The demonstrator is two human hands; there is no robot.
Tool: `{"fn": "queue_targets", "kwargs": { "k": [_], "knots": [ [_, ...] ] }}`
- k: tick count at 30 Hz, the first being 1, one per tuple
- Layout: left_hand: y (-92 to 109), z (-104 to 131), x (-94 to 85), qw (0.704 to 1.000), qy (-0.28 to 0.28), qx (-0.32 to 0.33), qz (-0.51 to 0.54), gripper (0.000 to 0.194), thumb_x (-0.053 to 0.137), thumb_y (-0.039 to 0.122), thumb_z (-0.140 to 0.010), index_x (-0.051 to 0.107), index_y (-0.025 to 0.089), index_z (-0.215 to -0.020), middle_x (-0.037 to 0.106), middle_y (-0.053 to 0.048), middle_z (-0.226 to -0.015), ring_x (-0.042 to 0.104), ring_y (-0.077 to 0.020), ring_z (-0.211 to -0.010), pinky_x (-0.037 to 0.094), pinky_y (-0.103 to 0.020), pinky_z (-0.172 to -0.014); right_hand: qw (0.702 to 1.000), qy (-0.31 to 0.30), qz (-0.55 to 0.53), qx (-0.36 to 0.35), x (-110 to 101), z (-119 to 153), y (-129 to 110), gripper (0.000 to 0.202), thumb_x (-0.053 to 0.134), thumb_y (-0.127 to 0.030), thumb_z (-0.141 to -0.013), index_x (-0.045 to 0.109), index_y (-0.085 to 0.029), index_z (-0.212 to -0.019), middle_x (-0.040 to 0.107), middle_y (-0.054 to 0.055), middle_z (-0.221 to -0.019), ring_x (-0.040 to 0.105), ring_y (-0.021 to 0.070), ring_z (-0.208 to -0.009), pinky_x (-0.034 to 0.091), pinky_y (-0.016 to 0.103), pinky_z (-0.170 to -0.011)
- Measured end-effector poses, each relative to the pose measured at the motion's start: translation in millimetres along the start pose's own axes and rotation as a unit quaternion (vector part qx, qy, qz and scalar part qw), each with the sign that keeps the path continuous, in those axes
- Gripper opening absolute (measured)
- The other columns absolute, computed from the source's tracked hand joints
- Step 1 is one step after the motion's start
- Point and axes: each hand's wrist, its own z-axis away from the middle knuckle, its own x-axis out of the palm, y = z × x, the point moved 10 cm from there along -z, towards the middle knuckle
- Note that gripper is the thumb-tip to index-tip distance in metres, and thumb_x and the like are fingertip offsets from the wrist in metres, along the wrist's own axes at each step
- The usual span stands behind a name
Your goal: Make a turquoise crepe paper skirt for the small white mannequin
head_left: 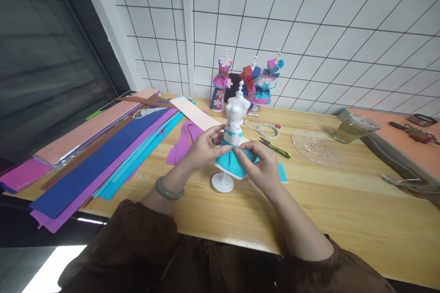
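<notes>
Gathering turquoise paper [229, 164] at the waist of a small white dress form [237, 107] appeared to be the step in hand. The left hand [206, 149] had its thumb laid along the paper's upper edge, fingers curled round the form's side; the right hand [261, 167] pinched the same edge at the front between thumb and forefinger. The form stood upright on its round base [222, 183] on the tabletop [343, 219], directly before the person. More turquoise showed past the right hand; could not tell whether it was joined. Judged that the next move called for small, even folds, with the left thumb pinning those already made. Nearby, beyond the right hand: yellow-handled snips [275, 147], tape roll [268, 137]. Left: layered coloured strips [113, 160]. Farther back: three dressed forms [222, 82].
</notes>
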Motion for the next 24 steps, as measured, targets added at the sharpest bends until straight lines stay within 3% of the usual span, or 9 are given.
{"fn": "queue_targets", "kwargs": {
  "k": [9,14,19,24],
  "knots": [
    [0.1,0.0,1.4,1.0,-0.011,0.004,0.009,0.068,0.077,0.026,-0.064,0.047,0.015,-0.123,0.061,-0.013,-0.113,0.057,-0.0246,-0.107,0.044,-0.035,-0.089,0.997,-0.043,-0.027,-0.055,3.6,0.9,-15.6,0.009,0.055,-0.025,-0.085,0.062,-0.022,-0.088,0.064,0.004,-0.08,0.059,0.0174,-0.075,0.045,0.031,-0.068],
    [-0.2,-1.0,1.9,1.0,-0.022,0.006,0.013,0.069,0.077,0.027,-0.063,0.046,0.015,-0.124,0.062,-0.013,-0.112,0.058,-0.0245,-0.105,0.045,-0.035,-0.089,0.995,-0.063,-0.01,-0.073,4.9,-0.4,-17.7,0.01,0.053,-0.023,-0.086,0.062,-0.021,-0.089,0.063,0.004,-0.076,0.057,0.0163,-0.07,0.045,0.03,-0.062],
    [-0.7,-1.8,2.2,1.0,-0.026,0.004,0.011,0.07,0.077,0.026,-0.063,0.046,0.015,-0.123,0.063,-0.012,-0.108,0.059,-0.0237,-0.101,0.045,-0.035,-0.087,0.991,-0.047,0.001,-0.127,2.9,1.8,-23.7,0.01,0.056,-0.016,-0.085,0.061,-0.021,-0.092,0.062,0.003,-0.073,0.055,0.0141,-0.065,0.043,0.028,-0.057],
    [-0.3,-1.2,3.2,0.999,-0.032,0.005,0.013,0.068,0.077,0.025,-0.063,0.046,0.016,-0.123,0.062,-0.011,-0.109,0.058,-0.023,-0.103,0.044,-0.035,-0.089,0.992,-0.032,0.001,-0.123,0.3,1.8,-24.0,0.011,0.058,-0.015,-0.083,0.061,-0.022,-0.091,0.065,0.003,-0.077,0.058,0.0149,-0.07,0.045,0.029,-0.061]
  ]
}}
